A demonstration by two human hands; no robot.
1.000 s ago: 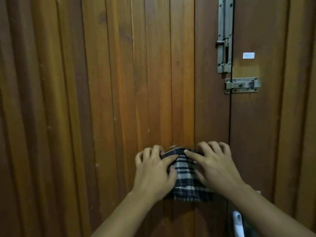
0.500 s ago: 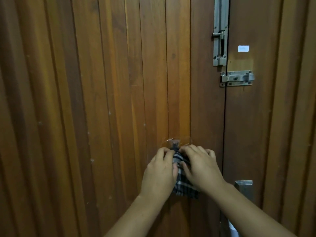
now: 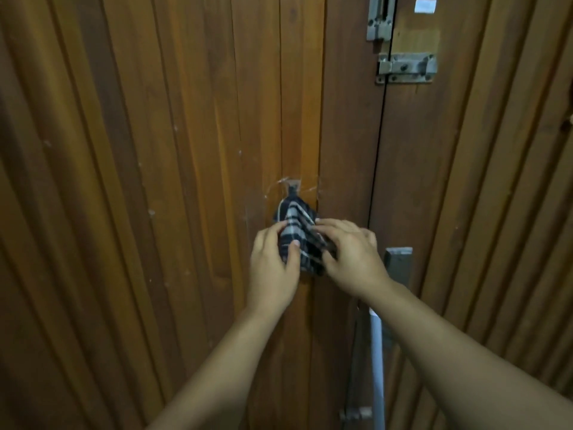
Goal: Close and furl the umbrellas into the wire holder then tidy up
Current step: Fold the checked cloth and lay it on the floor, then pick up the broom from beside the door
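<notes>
Both bare forearms reach up and forward from the bottom of the view, converging toward the middle. The left hand (image 3: 274,265) is turned with its back to the camera, fingers curled inward and thumb (image 3: 291,254) pressed across the front of a plaid cloth (image 3: 296,231). The right hand (image 3: 352,259) comes in from the other side, knuckles up, its fingertips (image 3: 322,225) pinching the same cloth (the thumb is hidden beneath). The two hands sit close together, nearly touching, wrists slightly bent.
</notes>
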